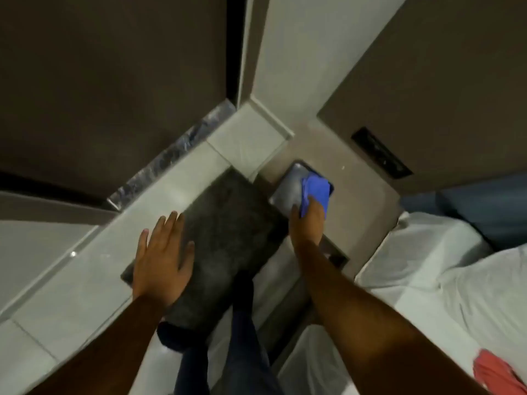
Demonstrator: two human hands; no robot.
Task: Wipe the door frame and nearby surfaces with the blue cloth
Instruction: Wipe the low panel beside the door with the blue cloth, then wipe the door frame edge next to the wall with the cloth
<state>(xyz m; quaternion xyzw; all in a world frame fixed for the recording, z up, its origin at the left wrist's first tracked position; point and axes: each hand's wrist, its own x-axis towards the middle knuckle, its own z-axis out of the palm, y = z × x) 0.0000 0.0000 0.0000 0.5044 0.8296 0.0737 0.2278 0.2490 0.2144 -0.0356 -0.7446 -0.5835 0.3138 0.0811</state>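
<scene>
My right hand [308, 223] is shut on the bunched blue cloth [315, 192] and presses it onto a small grey metal plate [288, 186] set on a beige surface beside the bed. My left hand [162, 258] hovers open, fingers spread, over the near end of a dark grey floor mat [228, 223]. The dark brown door [114, 86] and its frame edge [236, 52] rise at the upper left, apart from both hands.
A marble threshold strip [171, 158] lies below the door. A white bed [442, 266] with a blue pillow [490, 206] fills the right; a red cloth [496, 374] lies on it. A black switch panel [380, 152] sits in the brown headboard wall. My legs stand on the mat.
</scene>
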